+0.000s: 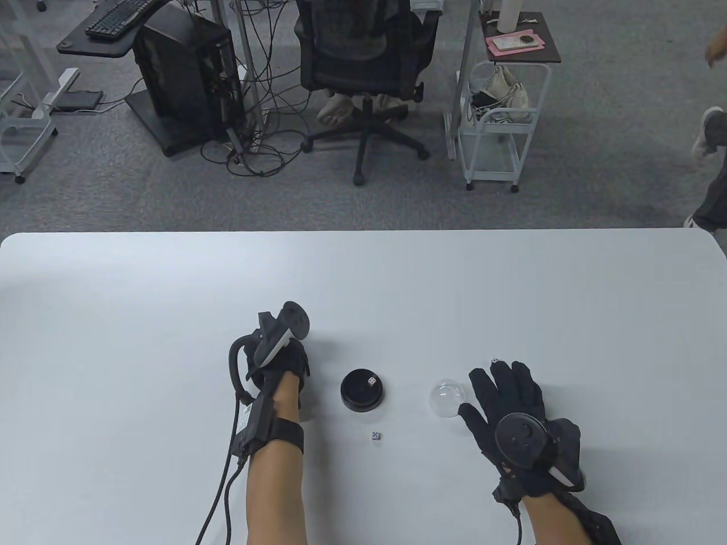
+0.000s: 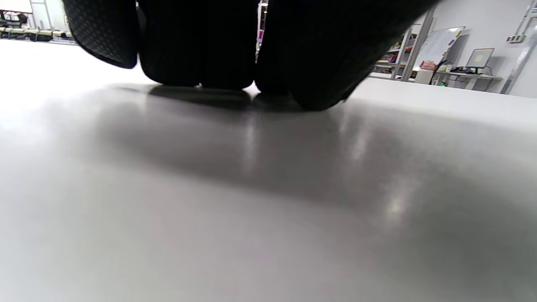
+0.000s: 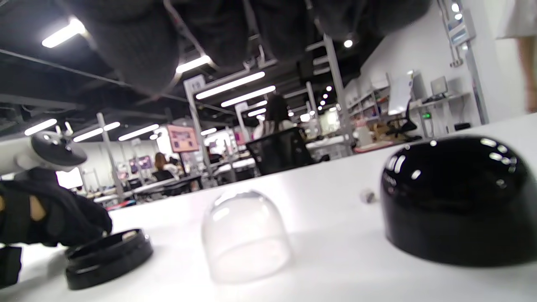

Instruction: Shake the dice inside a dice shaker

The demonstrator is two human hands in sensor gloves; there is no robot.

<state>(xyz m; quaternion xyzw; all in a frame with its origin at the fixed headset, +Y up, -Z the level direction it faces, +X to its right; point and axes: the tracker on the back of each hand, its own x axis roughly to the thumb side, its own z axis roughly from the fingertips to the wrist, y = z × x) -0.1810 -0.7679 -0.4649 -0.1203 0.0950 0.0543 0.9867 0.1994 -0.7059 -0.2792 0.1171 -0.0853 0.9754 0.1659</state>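
Observation:
The black shaker base [image 1: 362, 390] sits at the table's middle front with one white die [image 1: 371, 381] in it. A second die [image 1: 375, 436] lies on the table just in front of it. A third die [image 1: 494, 360] lies by my right fingertips. The clear dome [image 1: 448, 398] stands right of the base. My left hand [image 1: 281, 363] rests left of the base, fingers curled down onto the table [image 2: 235, 63], with nothing seen in them. My right hand [image 1: 505, 392] is spread flat and open beside the clear dome. The right wrist view shows a black dome cover [image 3: 457, 201] under it, hidden in the table view.
The white table's [image 1: 170, 318] far edge runs across the middle of the view. Beyond it on the floor are an office chair [image 1: 363, 68], a computer tower [image 1: 187, 79] and a white cart [image 1: 500, 125]. A person's leg shows at the right edge.

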